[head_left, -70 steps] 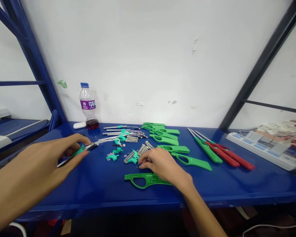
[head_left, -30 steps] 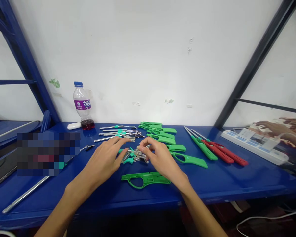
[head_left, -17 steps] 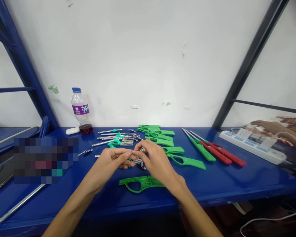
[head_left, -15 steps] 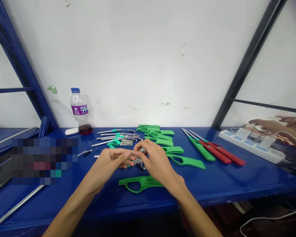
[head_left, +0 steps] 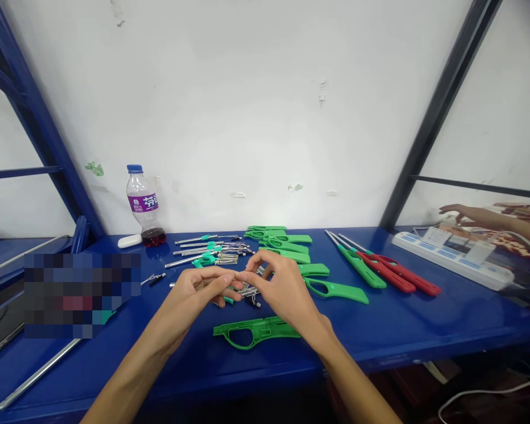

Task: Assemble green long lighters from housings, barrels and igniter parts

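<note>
My left hand (head_left: 207,287) and my right hand (head_left: 280,285) meet at the fingertips above the blue table. Both are closed in a pinch; whatever they hold is too small or hidden to name. Behind and beneath them lie several metal rods with teal parts and thin wires (head_left: 209,257), partly covered by my fingers. Nearer to me, a green handle shell (head_left: 258,331) lies with its inner side up, its right end close to my right wrist. Several more green shells (head_left: 339,290) are spread behind and right of my right hand.
Red and green lighters with metal rods (head_left: 386,272) lie at the right, near a white power strip (head_left: 453,259). Another person's hand (head_left: 468,213) is beyond it. A bottle (head_left: 143,206) and a white case (head_left: 129,241) stand back left; a long rod (head_left: 39,374) lies front left.
The fingers of my right hand have shifted slightly, and the metal piece seen between them is no longer clearly visible. The other person's hand has lifted a little. The view has tilted slightly.
</note>
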`<control>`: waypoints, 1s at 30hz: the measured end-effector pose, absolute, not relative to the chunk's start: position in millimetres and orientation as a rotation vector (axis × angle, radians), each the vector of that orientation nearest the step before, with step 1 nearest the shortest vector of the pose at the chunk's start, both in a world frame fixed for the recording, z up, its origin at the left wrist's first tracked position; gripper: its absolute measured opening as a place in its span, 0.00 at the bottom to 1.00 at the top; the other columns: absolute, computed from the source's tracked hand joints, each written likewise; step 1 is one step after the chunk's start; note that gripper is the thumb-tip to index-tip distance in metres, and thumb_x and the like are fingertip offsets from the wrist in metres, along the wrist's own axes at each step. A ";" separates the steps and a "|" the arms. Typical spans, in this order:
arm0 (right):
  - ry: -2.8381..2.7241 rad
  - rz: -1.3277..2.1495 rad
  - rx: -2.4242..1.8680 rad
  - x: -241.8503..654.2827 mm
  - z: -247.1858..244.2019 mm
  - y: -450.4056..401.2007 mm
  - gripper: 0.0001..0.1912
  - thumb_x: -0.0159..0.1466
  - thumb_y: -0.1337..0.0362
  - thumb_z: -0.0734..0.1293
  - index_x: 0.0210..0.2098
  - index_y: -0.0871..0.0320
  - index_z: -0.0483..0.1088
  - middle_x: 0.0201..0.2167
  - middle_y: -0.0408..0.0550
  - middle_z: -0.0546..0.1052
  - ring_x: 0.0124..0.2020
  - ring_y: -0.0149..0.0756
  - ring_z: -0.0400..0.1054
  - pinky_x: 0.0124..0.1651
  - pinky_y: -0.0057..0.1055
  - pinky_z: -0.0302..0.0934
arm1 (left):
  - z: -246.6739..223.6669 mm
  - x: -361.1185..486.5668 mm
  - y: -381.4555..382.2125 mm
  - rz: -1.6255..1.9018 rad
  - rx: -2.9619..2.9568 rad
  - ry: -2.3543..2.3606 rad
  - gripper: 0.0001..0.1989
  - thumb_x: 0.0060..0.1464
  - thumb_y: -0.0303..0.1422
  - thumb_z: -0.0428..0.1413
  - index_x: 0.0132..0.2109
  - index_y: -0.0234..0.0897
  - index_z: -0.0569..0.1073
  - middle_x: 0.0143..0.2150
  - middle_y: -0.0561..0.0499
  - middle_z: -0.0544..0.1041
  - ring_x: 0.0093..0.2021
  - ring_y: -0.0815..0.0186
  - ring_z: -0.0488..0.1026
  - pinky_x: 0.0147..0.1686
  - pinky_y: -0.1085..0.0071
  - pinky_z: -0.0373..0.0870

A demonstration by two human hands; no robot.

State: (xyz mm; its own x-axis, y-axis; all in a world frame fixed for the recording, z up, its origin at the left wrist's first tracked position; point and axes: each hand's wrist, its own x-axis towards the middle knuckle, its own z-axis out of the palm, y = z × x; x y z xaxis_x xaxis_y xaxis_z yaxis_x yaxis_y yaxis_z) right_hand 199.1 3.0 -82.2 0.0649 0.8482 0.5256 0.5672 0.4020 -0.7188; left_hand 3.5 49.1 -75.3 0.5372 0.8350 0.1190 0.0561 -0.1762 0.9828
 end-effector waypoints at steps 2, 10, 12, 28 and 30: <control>-1.593 0.390 -1.282 199.2 -80.9 2.6 0.09 0.68 0.66 0.77 0.33 0.54 0.75 0.32 0.37 0.79 0.26 0.32 0.67 0.31 0.28 0.56 | -73.4 2.9 48.7 0.834 1.622 0.774 0.19 0.58 0.48 0.66 0.44 0.36 0.84 0.36 0.44 0.84 0.38 0.59 0.81 0.34 0.70 0.70; -1.544 0.529 -1.233 202.4 -83.0 2.3 0.13 0.65 0.55 0.74 0.30 0.55 0.75 0.27 0.38 0.76 0.23 0.33 0.64 0.27 0.28 0.54 | -66.5 9.0 37.4 0.924 1.695 0.853 0.21 0.54 0.51 0.65 0.39 0.35 0.83 0.33 0.44 0.84 0.31 0.58 0.81 0.27 0.70 0.68; -1.534 0.557 -1.229 203.5 -85.0 3.4 0.15 0.65 0.51 0.74 0.30 0.55 0.75 0.26 0.40 0.76 0.23 0.34 0.64 0.27 0.29 0.55 | -65.7 10.1 34.9 0.939 1.699 0.871 0.22 0.54 0.51 0.65 0.39 0.34 0.82 0.33 0.44 0.83 0.29 0.60 0.80 0.26 0.71 0.67; -1.439 0.428 -1.204 209.0 -74.8 -4.1 0.27 0.71 0.39 0.67 0.27 0.55 0.71 0.22 0.42 0.71 0.21 0.36 0.63 0.26 0.30 0.54 | -71.1 -28.6 63.4 0.661 1.975 1.148 0.15 0.56 0.44 0.62 0.32 0.36 0.80 0.30 0.48 0.81 0.24 0.64 0.75 0.28 0.70 0.66; -1.448 0.405 -1.210 208.1 -75.7 -4.5 0.27 0.72 0.40 0.67 0.27 0.55 0.71 0.21 0.42 0.70 0.21 0.36 0.62 0.26 0.31 0.54 | -70.3 -36.0 68.9 0.656 1.995 1.187 0.18 0.57 0.46 0.61 0.30 0.35 0.80 0.31 0.47 0.82 0.24 0.64 0.75 0.28 0.70 0.67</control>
